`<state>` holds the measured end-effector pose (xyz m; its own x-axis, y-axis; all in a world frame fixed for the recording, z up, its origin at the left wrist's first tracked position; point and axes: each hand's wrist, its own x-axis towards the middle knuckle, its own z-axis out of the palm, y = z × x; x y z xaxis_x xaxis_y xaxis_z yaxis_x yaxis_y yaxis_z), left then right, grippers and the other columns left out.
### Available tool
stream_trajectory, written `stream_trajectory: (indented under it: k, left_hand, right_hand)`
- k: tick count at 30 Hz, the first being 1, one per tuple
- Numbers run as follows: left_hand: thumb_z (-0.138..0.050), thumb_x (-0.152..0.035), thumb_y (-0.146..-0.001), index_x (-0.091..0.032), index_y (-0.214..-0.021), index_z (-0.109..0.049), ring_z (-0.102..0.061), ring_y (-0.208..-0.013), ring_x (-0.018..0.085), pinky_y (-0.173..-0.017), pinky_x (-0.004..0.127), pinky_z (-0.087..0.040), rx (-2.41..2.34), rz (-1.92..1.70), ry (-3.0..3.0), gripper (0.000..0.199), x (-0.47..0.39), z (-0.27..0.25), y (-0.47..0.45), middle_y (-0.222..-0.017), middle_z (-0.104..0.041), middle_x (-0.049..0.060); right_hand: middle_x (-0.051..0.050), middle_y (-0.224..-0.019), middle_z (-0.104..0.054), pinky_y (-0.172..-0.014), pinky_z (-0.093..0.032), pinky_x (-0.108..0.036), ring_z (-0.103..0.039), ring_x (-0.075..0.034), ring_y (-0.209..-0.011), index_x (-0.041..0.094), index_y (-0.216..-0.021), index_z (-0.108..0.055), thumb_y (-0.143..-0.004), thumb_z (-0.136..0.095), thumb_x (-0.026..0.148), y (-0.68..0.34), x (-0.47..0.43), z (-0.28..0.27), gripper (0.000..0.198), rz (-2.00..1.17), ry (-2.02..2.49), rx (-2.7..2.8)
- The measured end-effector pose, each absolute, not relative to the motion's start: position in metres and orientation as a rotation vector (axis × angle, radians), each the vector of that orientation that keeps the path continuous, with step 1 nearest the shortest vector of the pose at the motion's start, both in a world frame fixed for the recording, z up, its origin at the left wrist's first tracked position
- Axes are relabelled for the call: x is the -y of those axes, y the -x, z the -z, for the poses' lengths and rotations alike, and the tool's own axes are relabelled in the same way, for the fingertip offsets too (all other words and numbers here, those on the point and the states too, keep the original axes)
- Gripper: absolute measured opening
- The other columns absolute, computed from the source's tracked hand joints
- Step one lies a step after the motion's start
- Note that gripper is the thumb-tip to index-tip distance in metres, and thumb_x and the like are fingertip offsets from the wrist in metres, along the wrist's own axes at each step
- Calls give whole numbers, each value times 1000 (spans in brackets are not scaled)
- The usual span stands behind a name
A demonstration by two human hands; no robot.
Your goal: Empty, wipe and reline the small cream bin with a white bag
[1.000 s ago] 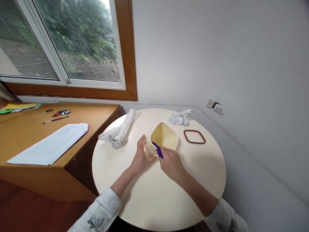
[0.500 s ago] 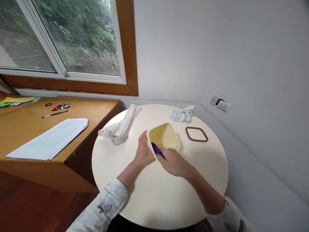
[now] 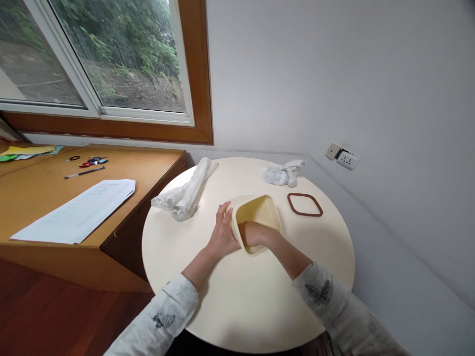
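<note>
A cream plastic bin (image 3: 264,212), square with rounded corners, is tilted with its mouth towards me above the round table. My left hand (image 3: 222,232) grips its left outer wall, fingers spread along the side near the rim. My right hand (image 3: 254,233) reaches inside, against the lower left inner wall, with its fingertips hidden. The purple cloth it held a moment ago is out of sight within the bin. To the right lies a brown rounded-square ring (image 3: 305,214), flat on the table.
On the round white table (image 3: 252,306) are a crumpled clear plastic bag (image 3: 185,195) at left and a knotted white bag (image 3: 284,174) at back right. The wooden desk (image 3: 156,160) at left bears paper sheets (image 3: 77,212), a pen (image 3: 84,172) and small items. A wall stands behind.
My right hand has gone deeper into the bin, taking the purple cloth out of view. The bin has shifted slightly right and down, and my left fingers have spread on its side.
</note>
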<state>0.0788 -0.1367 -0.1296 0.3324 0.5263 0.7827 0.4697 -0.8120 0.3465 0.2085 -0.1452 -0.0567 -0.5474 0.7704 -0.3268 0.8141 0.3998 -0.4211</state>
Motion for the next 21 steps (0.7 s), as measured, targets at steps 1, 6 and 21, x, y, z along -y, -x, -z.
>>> stream_trajectory:
  k: [1, 6, 21]
  left_hand:
    - [-79, -42, -50, -30, -140, 7, -23, -131, 40, -103, 64, -18, -960, -1507, -2519, 125, 136, 130, -79, -139, -18, 19]
    - [-79, -44, -52, -29, -141, 8, -16, -133, 43, -103, 68, -11, -943, -1477, -2553, 125, 132, 131, -77, -141, -16, 19]
    - [-79, -41, -54, -27, -141, 4, -21, -132, 38, -100, 57, -32, -827, -1477, -2534, 120, 136, 128, -78, -142, -15, 20]
  right_hand:
    - [-4, -81, -66, -56, -40, -23, -57, -15, -67, 17, -78, -57, -70, -52, 12, -208, 143, 57, 10, 856, -1445, -2564]
    - [-5, -84, -68, -62, -44, -24, -59, -17, -72, 17, -83, -60, -74, -52, 16, -208, 141, 59, 12, 875, -1456, -2575]
    - [-10, -93, -69, -71, -47, -36, -64, -28, -87, 18, -88, -64, -70, -59, 22, -203, 138, 52, 19, 535, -1478, -2400]
